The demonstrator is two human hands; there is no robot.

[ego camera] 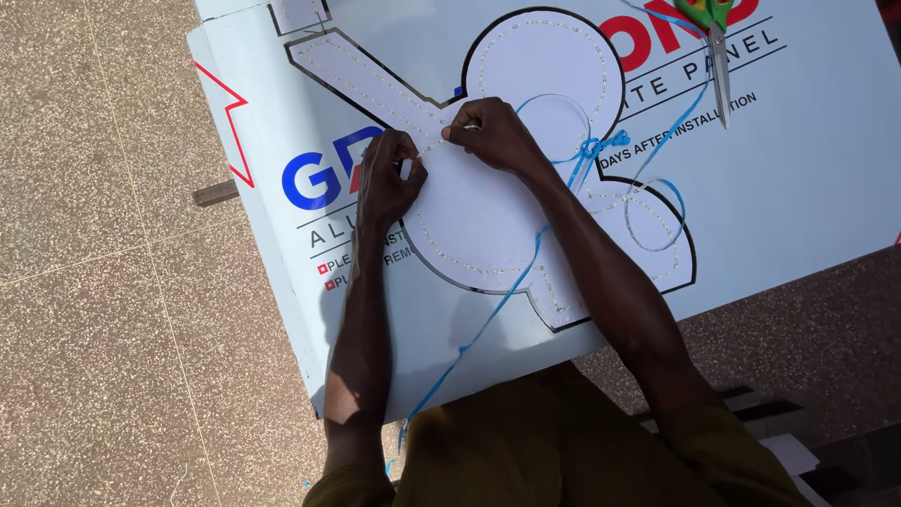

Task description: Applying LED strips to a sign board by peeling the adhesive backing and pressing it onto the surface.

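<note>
Blue cord (507,291) trailed from under the right hand (497,133), whose fingertips pinched closed on the white cut-out shape (488,216) at its narrow neck. The left hand (387,178) pressed curled fingers just beside it, nearly touching. The shape's long arm ran up-left from both hands across the pale panel (798,188); scissors (718,56) lay well apart, upper right.

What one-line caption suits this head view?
Both hands press a white cut-out shape on a panel, blue string trailing.

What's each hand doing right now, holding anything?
Left hand: fingers curled, pressing on the white cutout.
Right hand: pinched shut at the cutout's dotted edge; held item unclear.
</note>
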